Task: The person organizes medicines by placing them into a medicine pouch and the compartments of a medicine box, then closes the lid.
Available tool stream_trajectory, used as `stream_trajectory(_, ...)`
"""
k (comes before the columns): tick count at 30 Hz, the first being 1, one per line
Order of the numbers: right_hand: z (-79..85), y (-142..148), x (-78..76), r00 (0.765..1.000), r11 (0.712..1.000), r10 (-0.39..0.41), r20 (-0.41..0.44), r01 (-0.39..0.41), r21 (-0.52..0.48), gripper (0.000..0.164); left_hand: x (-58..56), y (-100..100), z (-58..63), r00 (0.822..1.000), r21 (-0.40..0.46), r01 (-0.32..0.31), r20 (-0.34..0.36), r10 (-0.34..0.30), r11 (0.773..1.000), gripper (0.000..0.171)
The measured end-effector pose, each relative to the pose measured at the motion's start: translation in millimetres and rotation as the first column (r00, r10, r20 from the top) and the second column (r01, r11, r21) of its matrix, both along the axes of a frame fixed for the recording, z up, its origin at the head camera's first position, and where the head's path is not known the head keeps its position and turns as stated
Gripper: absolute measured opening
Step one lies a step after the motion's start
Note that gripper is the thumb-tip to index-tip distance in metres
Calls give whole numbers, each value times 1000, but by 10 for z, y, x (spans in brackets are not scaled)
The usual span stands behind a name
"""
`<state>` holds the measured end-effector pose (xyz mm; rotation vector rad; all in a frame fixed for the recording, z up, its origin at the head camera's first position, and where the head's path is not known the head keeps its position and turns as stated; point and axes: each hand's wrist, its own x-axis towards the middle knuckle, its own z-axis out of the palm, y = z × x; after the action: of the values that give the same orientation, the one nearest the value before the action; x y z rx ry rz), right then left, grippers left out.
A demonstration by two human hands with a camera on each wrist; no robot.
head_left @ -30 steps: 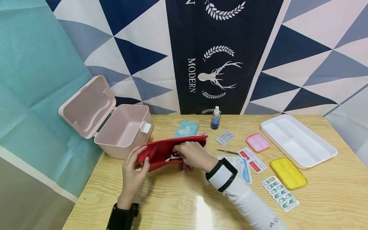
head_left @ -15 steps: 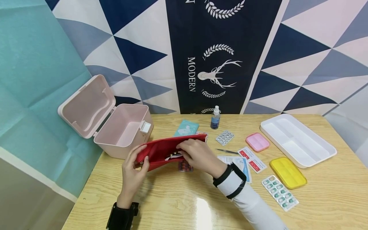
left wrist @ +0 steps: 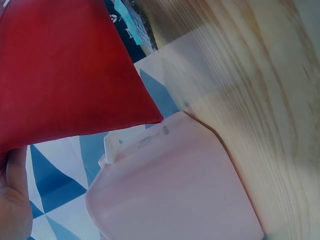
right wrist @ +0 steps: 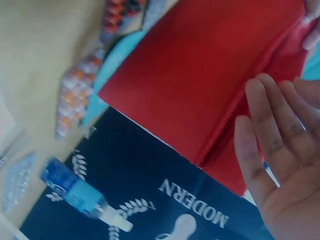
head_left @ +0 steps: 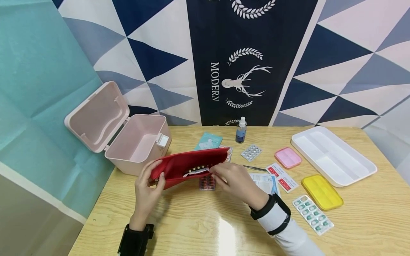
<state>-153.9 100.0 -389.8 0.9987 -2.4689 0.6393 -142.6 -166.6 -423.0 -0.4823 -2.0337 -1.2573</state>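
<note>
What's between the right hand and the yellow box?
In the head view, from right hand to yellow box: a blue-white packet, then a red-white packet.

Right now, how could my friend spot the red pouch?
On the wooden table, find the pink box with its lid open. At its lower right in the head view is the red pouch, far bigger than the reddish pill pack near it.

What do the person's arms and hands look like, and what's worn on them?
Both the left hand and right hand are ungloved. The left wrist carries a black band, cut off by the picture's edge. The right arm has a white sleeve, with black straps fastened around it near the wrist.
</note>
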Motion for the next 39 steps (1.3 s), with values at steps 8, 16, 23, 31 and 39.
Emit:
stream_trajectory(8, -218, 12, -16, 997, 1000, 22, 81, -23, 17, 7, -28, -43, -56, 1000, -10, -19, 21, 19, 1000, 42)
stream_trajectory(16, -360, 37, -47, 995, 999, 39, 91, -41, 18, 9, -15, -49, 12, 999, 19, -19, 37, 18, 1000, 41)
stream_trajectory(23, -558, -54, -144, 983, 982, -3, 185, -32, 185, 20, 12, -25, 76, 1000, 11, -25, 11, 25, 1000, 42)
stream_trajectory(31, -624, -179, -273, 986, 960, 16, 169, -62, 272, 47, 127, 79, 308, 999, 7, -34, 4, 34, 999, 37)
stream_trajectory(39, -657, -221, -320, 981, 944, 111, 157, -153, 291, 45, 73, 28, 196, 999, 13, -38, -4, 38, 999, 40)
